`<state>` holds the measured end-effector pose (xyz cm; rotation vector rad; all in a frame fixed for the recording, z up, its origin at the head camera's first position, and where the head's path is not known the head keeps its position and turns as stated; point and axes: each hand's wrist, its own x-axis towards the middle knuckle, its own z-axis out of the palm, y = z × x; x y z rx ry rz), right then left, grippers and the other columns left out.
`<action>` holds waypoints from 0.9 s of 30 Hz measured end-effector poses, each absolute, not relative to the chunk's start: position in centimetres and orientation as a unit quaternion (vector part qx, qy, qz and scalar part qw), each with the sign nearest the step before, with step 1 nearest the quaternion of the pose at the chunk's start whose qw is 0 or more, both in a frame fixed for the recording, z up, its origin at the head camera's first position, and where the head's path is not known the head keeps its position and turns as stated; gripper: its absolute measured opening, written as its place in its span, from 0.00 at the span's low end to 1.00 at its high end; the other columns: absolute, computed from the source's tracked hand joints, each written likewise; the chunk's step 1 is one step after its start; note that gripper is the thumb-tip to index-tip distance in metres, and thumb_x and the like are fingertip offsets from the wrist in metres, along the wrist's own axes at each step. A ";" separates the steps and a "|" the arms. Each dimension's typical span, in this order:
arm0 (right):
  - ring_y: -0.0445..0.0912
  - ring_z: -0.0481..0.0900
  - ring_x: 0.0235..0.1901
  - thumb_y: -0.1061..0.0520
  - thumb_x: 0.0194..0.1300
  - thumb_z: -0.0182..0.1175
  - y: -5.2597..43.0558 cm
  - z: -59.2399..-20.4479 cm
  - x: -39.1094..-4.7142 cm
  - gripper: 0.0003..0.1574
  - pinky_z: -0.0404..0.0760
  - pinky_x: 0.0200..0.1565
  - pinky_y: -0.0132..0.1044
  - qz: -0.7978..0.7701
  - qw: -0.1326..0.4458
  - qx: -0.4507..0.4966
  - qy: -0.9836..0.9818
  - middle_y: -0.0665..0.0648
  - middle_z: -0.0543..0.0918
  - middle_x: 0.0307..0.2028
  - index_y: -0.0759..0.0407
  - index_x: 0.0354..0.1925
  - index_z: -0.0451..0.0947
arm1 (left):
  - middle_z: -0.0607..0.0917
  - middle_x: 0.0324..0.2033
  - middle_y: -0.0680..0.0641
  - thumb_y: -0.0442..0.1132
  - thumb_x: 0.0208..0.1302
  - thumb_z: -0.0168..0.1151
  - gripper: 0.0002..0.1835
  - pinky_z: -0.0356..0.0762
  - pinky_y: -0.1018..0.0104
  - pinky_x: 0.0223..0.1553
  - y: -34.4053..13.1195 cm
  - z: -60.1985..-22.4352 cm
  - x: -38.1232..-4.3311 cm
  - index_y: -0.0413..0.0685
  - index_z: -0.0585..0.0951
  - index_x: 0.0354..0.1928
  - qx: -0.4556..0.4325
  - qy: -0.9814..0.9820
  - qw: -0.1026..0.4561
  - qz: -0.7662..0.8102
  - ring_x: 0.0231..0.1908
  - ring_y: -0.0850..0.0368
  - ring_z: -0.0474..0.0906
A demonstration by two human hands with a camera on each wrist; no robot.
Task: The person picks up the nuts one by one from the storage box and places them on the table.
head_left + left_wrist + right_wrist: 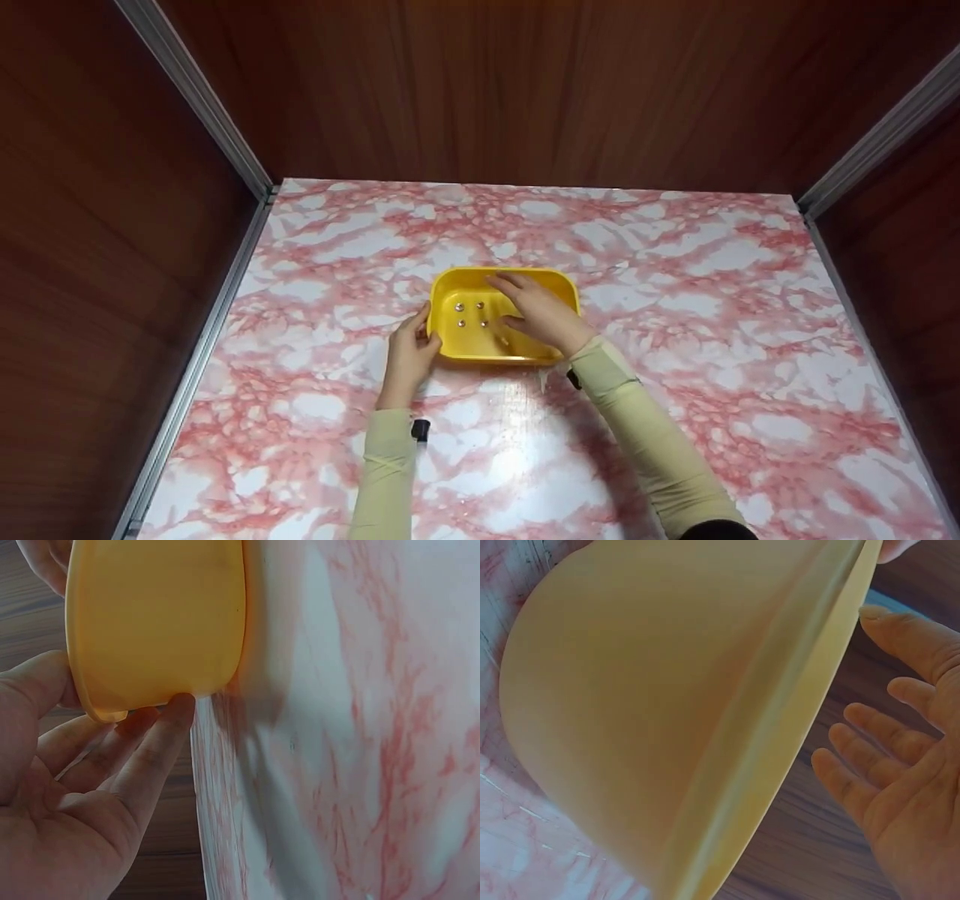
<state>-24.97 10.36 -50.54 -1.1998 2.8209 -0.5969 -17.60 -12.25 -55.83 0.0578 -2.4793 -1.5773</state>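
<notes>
L hand: fingers nearly straight, tips and thumb resting against the left end wall of the shallow yellow plastic rectangular tray, steadying it rather than wrapped round it. In the left wrist view the fingertips touch the tray's lower edge; thumb sits by the corner. R hand: flat and relaxed, palm down, reaching over the near-right rim into the tray, fingers spread above its floor w/ nothing held; the right wrist view shows an open palm beside the tray's outer wall.

Tray lies at mid-bench on the pink-and-white marbled bench, upright. Four small shiny metal beads sit on its floor, in a rough square, just left of the R fingertips.

Step in hand, as I judge it: bracing the tray w/ L while R goes for the beads. Next move calls for a fine pinch on one small bead; they look apt to roll, so L should hold the tray firm.

Dark wood-grain walls w/ aluminium corner strips enclose the bench.
</notes>
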 end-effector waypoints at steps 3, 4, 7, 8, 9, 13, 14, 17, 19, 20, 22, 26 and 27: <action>0.54 0.60 0.58 0.56 0.53 0.62 10.5 -50.6 -25.1 0.42 0.63 0.55 0.43 -0.203 0.015 -0.383 0.901 0.63 0.61 0.61 0.58 0.64 0.56 | 0.77 0.42 0.37 0.26 0.52 0.55 0.28 0.75 0.68 0.34 -12.3 -55.8 -17.6 0.40 0.68 0.59 0.016 -0.836 0.098 -0.540 0.33 0.57 0.75; 0.54 0.60 0.58 0.56 0.53 0.62 10.5 -50.6 -25.1 0.42 0.63 0.55 0.43 -0.208 0.018 -0.382 0.900 0.63 0.61 0.61 0.58 0.64 0.56 | 0.77 0.42 0.36 0.26 0.52 0.55 0.28 0.75 0.68 0.33 -12.2 -55.8 -17.6 0.39 0.68 0.59 0.015 -0.835 0.097 -0.542 0.33 0.56 0.76; 0.53 0.60 0.58 0.56 0.53 0.62 10.5 -50.7 -25.2 0.42 0.63 0.54 0.44 -0.219 0.023 -0.377 0.900 0.62 0.61 0.61 0.57 0.64 0.57 | 0.78 0.41 0.36 0.26 0.52 0.55 0.28 0.74 0.68 0.34 -12.2 -55.7 -17.6 0.40 0.68 0.59 0.017 -0.834 0.095 -0.543 0.33 0.56 0.75; 0.53 0.60 0.58 0.55 0.53 0.62 10.5 -50.7 -25.3 0.42 0.63 0.54 0.44 -0.220 0.024 -0.376 0.900 0.61 0.61 0.61 0.57 0.64 0.57 | 0.78 0.40 0.36 0.26 0.52 0.55 0.28 0.74 0.68 0.34 -12.2 -55.7 -17.6 0.40 0.68 0.59 0.018 -0.834 0.094 -0.543 0.33 0.56 0.75; 0.53 0.60 0.58 0.55 0.53 0.62 10.6 -50.7 -25.3 0.42 0.63 0.54 0.44 -0.221 0.027 -0.374 0.900 0.61 0.60 0.61 0.56 0.64 0.57 | 0.78 0.40 0.37 0.26 0.52 0.55 0.28 0.74 0.68 0.34 -12.2 -55.7 -17.6 0.40 0.67 0.59 0.019 -0.835 0.094 -0.541 0.33 0.56 0.75; 0.54 0.60 0.58 0.55 0.54 0.62 10.6 -50.6 -25.5 0.42 0.63 0.55 0.44 -0.226 0.037 -0.371 0.900 0.59 0.60 0.61 0.55 0.64 0.57 | 0.78 0.39 0.38 0.26 0.52 0.55 0.29 0.74 0.68 0.34 -12.3 -55.7 -17.6 0.41 0.67 0.59 0.019 -0.838 0.094 -0.537 0.33 0.56 0.74; 0.54 0.60 0.58 0.55 0.54 0.62 10.6 -50.6 -25.5 0.42 0.62 0.55 0.44 -0.228 0.040 -0.369 0.900 0.59 0.60 0.61 0.55 0.64 0.57 | 0.78 0.39 0.37 0.26 0.51 0.55 0.29 0.74 0.67 0.35 -12.3 -55.7 -17.6 0.40 0.67 0.59 0.018 -0.838 0.096 -0.537 0.33 0.56 0.74; 0.52 0.60 0.59 0.55 0.54 0.61 10.6 -50.5 -25.7 0.41 0.61 0.56 0.43 -0.234 0.051 -0.363 0.900 0.58 0.60 0.62 0.55 0.64 0.57 | 0.78 0.41 0.36 0.26 0.51 0.55 0.29 0.74 0.67 0.35 -12.3 -55.8 -17.6 0.40 0.68 0.59 0.017 -0.837 0.097 -0.538 0.33 0.56 0.74; 0.52 0.60 0.59 0.54 0.54 0.61 10.6 -50.4 -25.8 0.41 0.61 0.56 0.43 -0.237 0.056 -0.360 0.901 0.57 0.60 0.62 0.55 0.64 0.57 | 0.77 0.43 0.36 0.26 0.51 0.55 0.29 0.74 0.68 0.35 -12.3 -55.8 -17.5 0.40 0.68 0.59 0.016 -0.836 0.096 -0.540 0.33 0.56 0.75; 0.51 0.60 0.59 0.54 0.54 0.61 10.6 -50.4 -25.9 0.41 0.61 0.56 0.43 -0.237 0.058 -0.359 0.901 0.57 0.60 0.62 0.55 0.64 0.57 | 0.77 0.43 0.35 0.26 0.51 0.55 0.29 0.74 0.68 0.34 -12.4 -55.8 -17.5 0.40 0.67 0.59 0.015 -0.836 0.096 -0.540 0.33 0.56 0.75; 0.51 0.60 0.59 0.54 0.54 0.61 10.6 -50.4 -26.0 0.41 0.61 0.56 0.43 -0.238 0.063 -0.360 0.900 0.56 0.60 0.62 0.55 0.64 0.57 | 0.77 0.43 0.35 0.26 0.51 0.55 0.29 0.75 0.68 0.34 -12.4 -55.9 -17.6 0.40 0.67 0.59 0.014 -0.836 0.095 -0.540 0.33 0.56 0.75; 0.51 0.62 0.58 0.55 0.55 0.61 10.7 -50.4 -26.3 0.40 0.62 0.55 0.43 -0.249 0.071 -0.365 0.894 0.57 0.60 0.62 0.56 0.64 0.58 | 0.77 0.42 0.36 0.26 0.51 0.55 0.29 0.74 0.68 0.33 -12.4 -56.0 -17.7 0.40 0.67 0.60 0.011 -0.839 0.097 -0.536 0.32 0.57 0.75; 0.51 0.62 0.58 0.55 0.55 0.61 10.7 -50.4 -26.4 0.40 0.62 0.55 0.43 -0.252 0.072 -0.366 0.893 0.57 0.61 0.61 0.56 0.63 0.58 | 0.77 0.42 0.36 0.26 0.51 0.55 0.29 0.74 0.69 0.34 -12.4 -56.0 -17.7 0.40 0.67 0.59 0.010 -0.839 0.098 -0.536 0.32 0.57 0.75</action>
